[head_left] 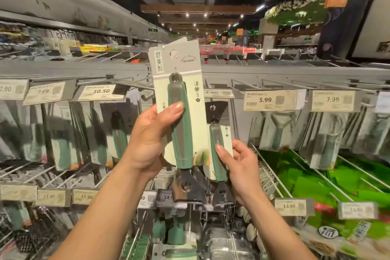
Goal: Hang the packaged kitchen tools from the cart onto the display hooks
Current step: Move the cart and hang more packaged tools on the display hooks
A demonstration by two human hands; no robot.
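My left hand (150, 139) grips a packaged kitchen tool (181, 116) with a green handle, a steel head and a grey and cream backing card, raised upright in front of the display. Its card top reaches above the hook rail (84, 69). My right hand (238, 167) holds a second, matching packaged tool (218, 133) that hangs behind and to the right of the first, under a hook (212, 107). The cart (179, 247) shows at the bottom centre with more green-handled packages in it.
Rows of metal display hooks carry packaged peelers (276, 131) and knives (118, 133) to both sides, with price tags (271, 100) along the rails. Green packages (306, 177) fill the lower right shelf. A store aisle runs beyond the rack top.
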